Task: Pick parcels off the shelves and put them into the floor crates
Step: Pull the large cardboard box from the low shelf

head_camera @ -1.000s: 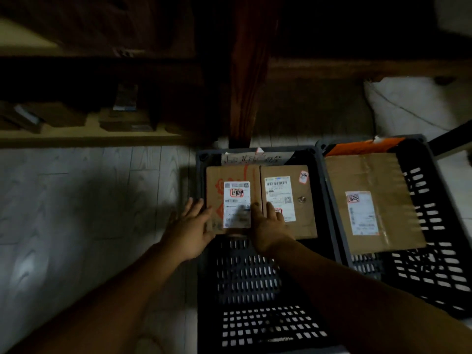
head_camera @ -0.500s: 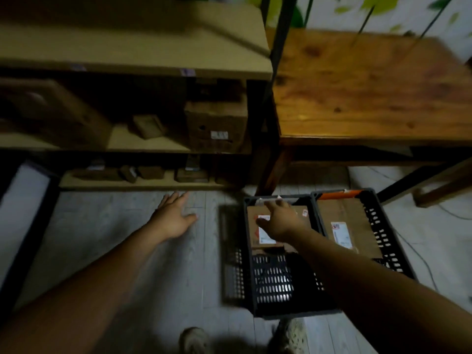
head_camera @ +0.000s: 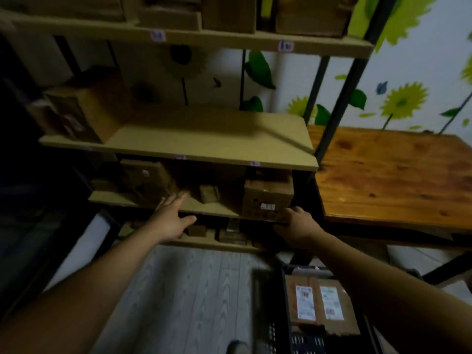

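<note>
My left hand (head_camera: 173, 221) is open, fingers stretched toward the low shelf (head_camera: 120, 199), just short of a small brown parcel (head_camera: 209, 194). My right hand (head_camera: 296, 223) hangs with loosely curled fingers at the lower front corner of a brown box (head_camera: 268, 198) on that shelf; blur hides whether it touches. Neither hand holds anything. At the bottom right, the dark floor crate (head_camera: 306, 343) holds two flat labelled parcels (head_camera: 304, 302) side by side, partly behind my right forearm.
A bare shelf board (head_camera: 209, 139) sits above, with a large box (head_camera: 76, 113) at its left. More boxes line the top shelf (head_camera: 229, 14). Small parcels (head_camera: 229, 236) lie on the bottom shelf. A wooden table (head_camera: 396, 175) stands to the right. Grey plank floor (head_camera: 191, 290) lies below.
Both hands left the parcel set in the crate and rose to the low shelf. My view swung up from the crates to the shelving.
</note>
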Tool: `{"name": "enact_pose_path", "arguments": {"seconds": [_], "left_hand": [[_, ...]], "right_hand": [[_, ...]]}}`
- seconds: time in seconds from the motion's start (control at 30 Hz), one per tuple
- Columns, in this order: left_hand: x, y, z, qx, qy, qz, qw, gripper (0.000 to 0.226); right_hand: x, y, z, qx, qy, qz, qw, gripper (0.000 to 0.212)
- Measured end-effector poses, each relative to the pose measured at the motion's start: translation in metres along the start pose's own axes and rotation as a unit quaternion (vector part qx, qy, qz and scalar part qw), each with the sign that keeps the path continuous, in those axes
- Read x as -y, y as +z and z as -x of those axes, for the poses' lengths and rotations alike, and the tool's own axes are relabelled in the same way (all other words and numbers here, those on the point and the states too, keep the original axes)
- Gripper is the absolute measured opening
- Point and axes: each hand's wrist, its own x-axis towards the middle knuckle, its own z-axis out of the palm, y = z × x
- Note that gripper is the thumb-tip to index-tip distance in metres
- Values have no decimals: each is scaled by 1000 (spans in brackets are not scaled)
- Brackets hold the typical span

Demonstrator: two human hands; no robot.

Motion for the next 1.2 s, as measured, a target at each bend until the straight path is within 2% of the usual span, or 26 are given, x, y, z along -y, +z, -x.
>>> {"name": "enact_pose_path", "arguments": {"seconds": [0.13, 0.27, 0.4, 0.57, 0.7, 0.8, 0.87, 0.97, 1.0, 1.2], "left_hand": [[0, -20, -31, 0, -5, -24, 1000, 74], [-9, -15, -84, 48, -7, -11, 999, 73], [-33, 24, -143, 89, -3, 12, 996, 72], [-62, 95, -215, 160, -31, 129, 978, 74], [-78, 150, -271, 140, -50, 202, 968, 75], [-88, 181, -303, 126, -54, 250, 959, 69], [-89, 196, -319, 114, -55, 265, 956, 67], [-79, 211, -334, 105, -64, 282, 951, 72], [-75, 212, -335, 104, -68, 278, 953, 74], [-60, 213, -312, 115, -50, 295, 947, 81]], "right_hand": [[13, -8, -40, 5, -2, -2, 1000, 54], [1, -13, -83, 19, 14, -15, 1000, 58], [-17, -10, -129, 25, 28, -11, 999, 56], [-46, 22, -196, 2, 79, -56, 995, 58], [-70, 57, -242, -52, 155, -119, 979, 72], [-77, 74, -266, -74, 182, -161, 967, 72], [-77, 82, -279, -118, 195, -187, 955, 70], [-77, 87, -287, -171, 232, -280, 916, 72], [-76, 86, -286, -174, 242, -296, 907, 75], [-76, 93, -255, -150, 236, -298, 913, 83]]}}
